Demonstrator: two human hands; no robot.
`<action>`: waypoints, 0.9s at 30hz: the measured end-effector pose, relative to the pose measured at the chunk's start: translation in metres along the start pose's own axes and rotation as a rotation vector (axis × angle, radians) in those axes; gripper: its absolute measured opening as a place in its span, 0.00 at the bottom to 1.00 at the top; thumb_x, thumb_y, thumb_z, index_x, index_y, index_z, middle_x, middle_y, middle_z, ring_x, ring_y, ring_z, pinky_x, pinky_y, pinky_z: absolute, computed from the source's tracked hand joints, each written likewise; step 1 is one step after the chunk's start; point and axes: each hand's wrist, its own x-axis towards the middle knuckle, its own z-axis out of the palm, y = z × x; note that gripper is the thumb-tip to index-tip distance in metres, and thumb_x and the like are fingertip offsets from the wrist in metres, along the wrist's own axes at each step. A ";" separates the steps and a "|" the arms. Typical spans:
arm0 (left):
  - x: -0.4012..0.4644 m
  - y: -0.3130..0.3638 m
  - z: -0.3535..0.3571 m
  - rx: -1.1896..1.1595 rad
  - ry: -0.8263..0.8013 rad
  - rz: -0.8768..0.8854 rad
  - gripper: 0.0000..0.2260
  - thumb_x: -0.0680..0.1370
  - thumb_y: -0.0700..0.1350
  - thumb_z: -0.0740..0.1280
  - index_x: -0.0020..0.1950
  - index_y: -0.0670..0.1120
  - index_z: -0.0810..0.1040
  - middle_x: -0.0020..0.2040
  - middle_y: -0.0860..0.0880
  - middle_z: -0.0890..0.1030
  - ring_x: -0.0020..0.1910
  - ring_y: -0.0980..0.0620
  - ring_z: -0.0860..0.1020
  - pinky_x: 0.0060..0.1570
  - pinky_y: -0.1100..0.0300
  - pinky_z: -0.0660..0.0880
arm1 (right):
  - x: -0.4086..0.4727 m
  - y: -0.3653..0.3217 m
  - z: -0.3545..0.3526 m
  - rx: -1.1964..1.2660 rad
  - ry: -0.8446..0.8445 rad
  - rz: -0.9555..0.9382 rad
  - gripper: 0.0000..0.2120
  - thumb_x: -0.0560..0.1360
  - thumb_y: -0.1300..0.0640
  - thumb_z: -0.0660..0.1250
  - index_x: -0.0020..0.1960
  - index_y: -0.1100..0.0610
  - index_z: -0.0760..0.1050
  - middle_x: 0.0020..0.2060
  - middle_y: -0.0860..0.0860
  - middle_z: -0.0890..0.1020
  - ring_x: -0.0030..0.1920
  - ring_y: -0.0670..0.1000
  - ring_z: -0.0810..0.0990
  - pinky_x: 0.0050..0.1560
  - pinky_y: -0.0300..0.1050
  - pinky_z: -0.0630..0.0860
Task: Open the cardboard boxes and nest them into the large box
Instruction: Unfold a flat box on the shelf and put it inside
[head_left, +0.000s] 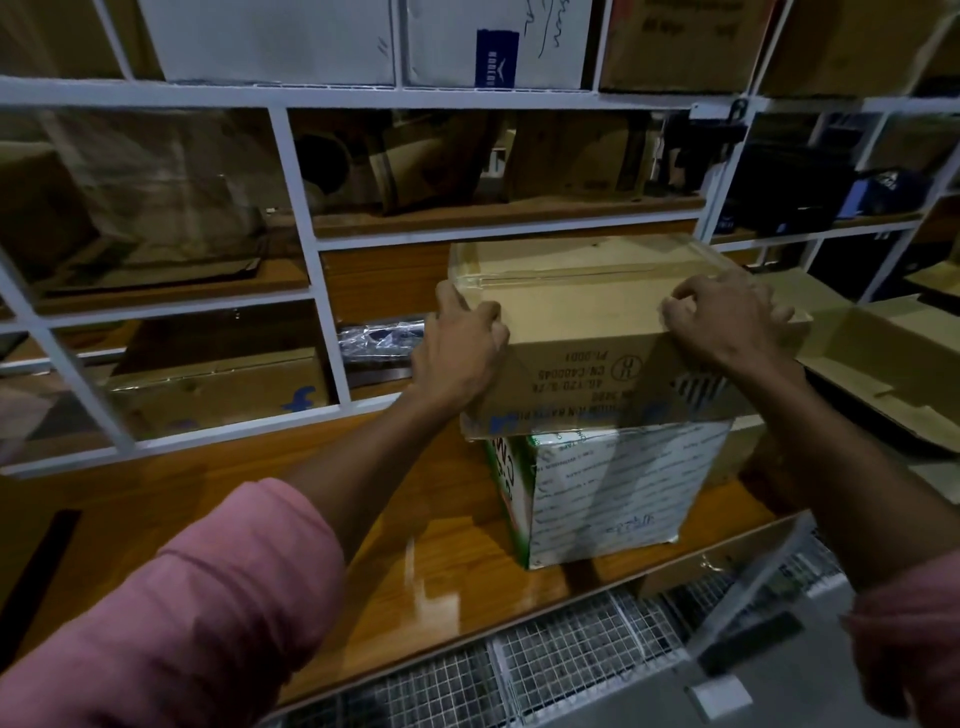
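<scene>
Head view: a brown cardboard box (597, 312) sits right of centre in the frame, stacked on top of a white printed box (623, 493), which stands on a wooden counter (156, 509). The brown box is closed, its top seam covered with clear tape, and the print on its near face reads upside down. The left hand (460, 345) grips the box's near left top corner, fingers curled over the edge and thumb on top. The right hand (727, 317) rests on the near right top edge with fingers bent down onto the tape; whether it pinches the tape cannot be told. Both forearms come out of pink sleeves (208, 613) at the lower edge of the frame. At the right edge lies an open cardboard box (883, 353) with its flaps spread, just beside the stack. A white-framed shelf unit (301, 208) holding further cartons fills the upper half of the frame. Wire mesh (545, 660) runs below the counter's front edge.
</scene>
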 end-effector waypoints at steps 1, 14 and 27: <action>-0.001 -0.001 0.000 0.013 -0.006 -0.008 0.18 0.84 0.55 0.58 0.71 0.49 0.72 0.66 0.44 0.62 0.61 0.43 0.71 0.58 0.42 0.78 | 0.004 0.004 0.000 -0.004 -0.035 0.002 0.20 0.79 0.41 0.61 0.64 0.51 0.78 0.69 0.60 0.71 0.69 0.66 0.66 0.68 0.65 0.59; 0.010 -0.001 0.004 -0.073 -0.075 -0.165 0.17 0.81 0.58 0.60 0.65 0.52 0.65 0.71 0.39 0.66 0.62 0.35 0.74 0.56 0.38 0.77 | 0.033 0.025 -0.008 -0.045 -0.256 0.042 0.41 0.72 0.21 0.51 0.75 0.46 0.66 0.77 0.61 0.61 0.73 0.71 0.61 0.70 0.75 0.53; -0.020 -0.078 -0.065 -0.347 0.115 -0.233 0.12 0.79 0.54 0.70 0.60 0.55 0.74 0.70 0.45 0.68 0.65 0.45 0.71 0.57 0.45 0.79 | -0.021 -0.057 -0.009 0.135 -0.057 -0.084 0.31 0.73 0.27 0.59 0.67 0.45 0.75 0.73 0.55 0.68 0.70 0.68 0.66 0.67 0.71 0.58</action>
